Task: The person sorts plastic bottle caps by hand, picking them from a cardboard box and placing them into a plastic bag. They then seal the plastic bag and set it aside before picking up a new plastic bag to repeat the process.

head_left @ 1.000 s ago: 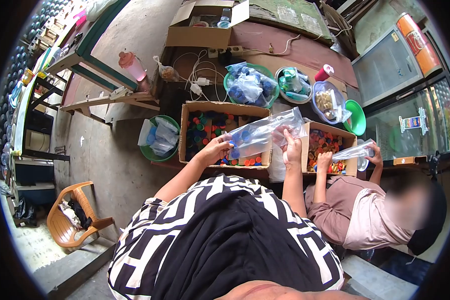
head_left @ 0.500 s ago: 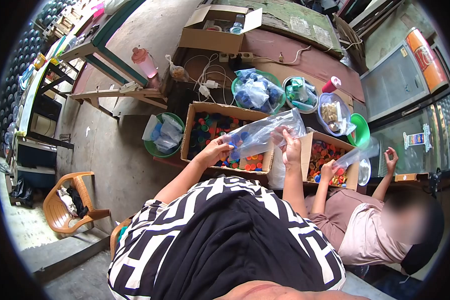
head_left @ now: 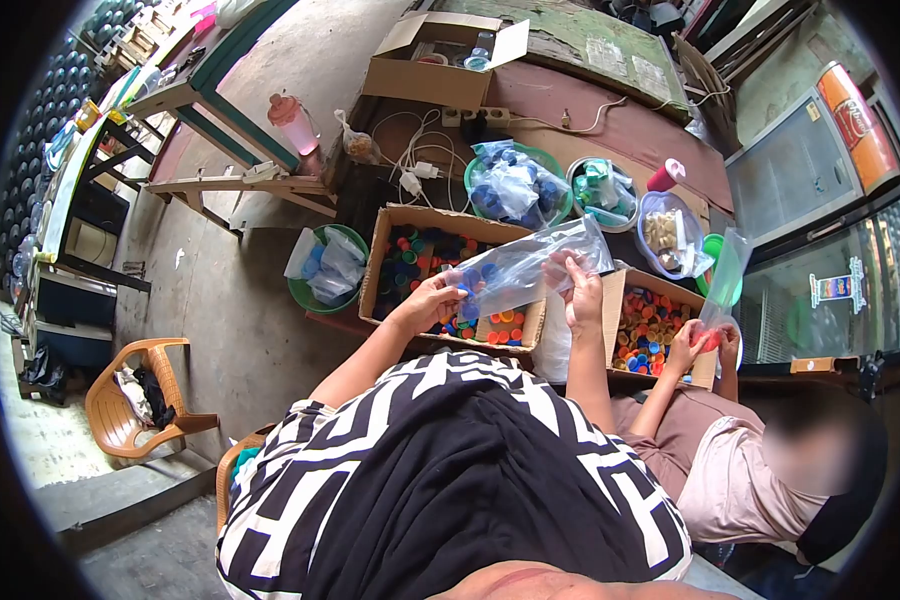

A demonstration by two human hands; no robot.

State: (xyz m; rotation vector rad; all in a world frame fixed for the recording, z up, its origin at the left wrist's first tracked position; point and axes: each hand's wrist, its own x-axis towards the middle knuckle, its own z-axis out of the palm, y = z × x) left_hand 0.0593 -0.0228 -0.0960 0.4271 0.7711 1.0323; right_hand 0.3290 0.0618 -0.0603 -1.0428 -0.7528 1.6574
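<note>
A long clear plastic bag [head_left: 535,262] with several blue caps in its left end stretches between my two hands. My left hand [head_left: 433,304] is closed on the end with the caps. My right hand [head_left: 580,292] pinches the other end of the bag, palm side showing. Below the bag stands a cardboard box [head_left: 373,270] of mixed-colour caps, with a cardboard flap across part of its near side. To the right is a second cardboard box [head_left: 703,368] holding mostly red, orange and yellow caps.
A co-worker [head_left: 715,445] on the right holds a clear bag [head_left: 727,275] with red caps. Behind the boxes stand a green basin [head_left: 568,205], a metal bowl [head_left: 632,215] and a purple basket [head_left: 692,268]. Another green basin [head_left: 355,240] is left; white cables [head_left: 407,150] lie behind.
The co-worker's hands have come together, and their bag has swung upright with red caps at its bottom. My hands and bag have hardly moved.
</note>
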